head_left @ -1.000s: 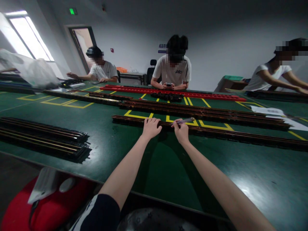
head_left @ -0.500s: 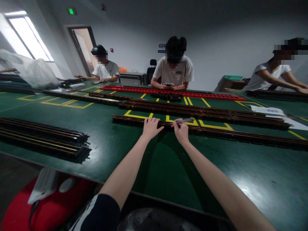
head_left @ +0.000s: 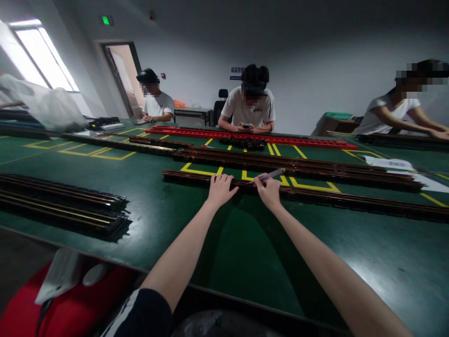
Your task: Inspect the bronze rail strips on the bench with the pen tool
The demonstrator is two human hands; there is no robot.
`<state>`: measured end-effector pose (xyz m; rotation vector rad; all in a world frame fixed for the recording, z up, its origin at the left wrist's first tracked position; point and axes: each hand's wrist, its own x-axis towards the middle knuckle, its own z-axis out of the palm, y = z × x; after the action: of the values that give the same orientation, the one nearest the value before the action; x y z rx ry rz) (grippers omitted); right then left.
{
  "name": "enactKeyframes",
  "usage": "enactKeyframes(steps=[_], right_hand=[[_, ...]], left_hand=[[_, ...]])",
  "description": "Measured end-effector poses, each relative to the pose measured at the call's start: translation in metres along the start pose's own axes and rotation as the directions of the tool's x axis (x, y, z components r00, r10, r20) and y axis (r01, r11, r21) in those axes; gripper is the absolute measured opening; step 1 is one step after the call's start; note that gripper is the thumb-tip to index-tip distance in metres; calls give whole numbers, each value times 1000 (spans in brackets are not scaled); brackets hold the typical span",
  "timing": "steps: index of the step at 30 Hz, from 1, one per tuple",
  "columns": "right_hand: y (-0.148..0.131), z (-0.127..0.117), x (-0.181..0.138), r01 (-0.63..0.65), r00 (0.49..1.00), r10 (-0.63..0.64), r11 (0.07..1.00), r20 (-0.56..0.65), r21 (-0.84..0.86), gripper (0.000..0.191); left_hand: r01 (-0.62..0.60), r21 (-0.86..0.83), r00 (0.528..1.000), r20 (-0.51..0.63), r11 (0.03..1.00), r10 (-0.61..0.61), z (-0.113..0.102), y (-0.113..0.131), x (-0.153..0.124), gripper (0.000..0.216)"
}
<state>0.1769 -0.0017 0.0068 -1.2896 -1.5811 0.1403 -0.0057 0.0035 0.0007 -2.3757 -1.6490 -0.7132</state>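
Note:
A long dark rail strip [head_left: 351, 199] with coppery lines runs across the green table in front of me. My left hand [head_left: 220, 189] grips it near its left end, fingers bent over the far edge and thumb pointing right along the near side. Just right of that, my right hand [head_left: 268, 189] pinches a slim pen-shaped tool [head_left: 274, 174] with a translucent barrel. Its thin tip points down and left at the strip between my hands. Whether the tip touches the strip is too small to tell.
Behind lie a bundle of similar strips [head_left: 315, 167], a red ladder-like rail [head_left: 298, 139] and a dark clump of parts [head_left: 242, 142]. More strips [head_left: 59, 206] are stacked at left. White paper [head_left: 389, 162] lies right. Three co-workers [head_left: 248, 107] are across the table.
My right hand and the pen-shaped tool have shifted slightly to the right. My left hand stays on the strip. The left co-worker's arm has drawn in.

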Motion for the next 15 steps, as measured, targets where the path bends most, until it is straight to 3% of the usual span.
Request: enactKeyframes(steps=[7, 15], right_hand=[[9, -8, 5, 99, 991, -87, 989, 105, -111, 30], [16, -7, -4, 79, 996, -74, 992, 52, -103, 33]], left_hand=[[0, -1, 1000, 23, 1000, 0, -1, 1, 1, 40], [-15, 4, 999, 31, 1000, 15, -2, 0, 0, 41]])
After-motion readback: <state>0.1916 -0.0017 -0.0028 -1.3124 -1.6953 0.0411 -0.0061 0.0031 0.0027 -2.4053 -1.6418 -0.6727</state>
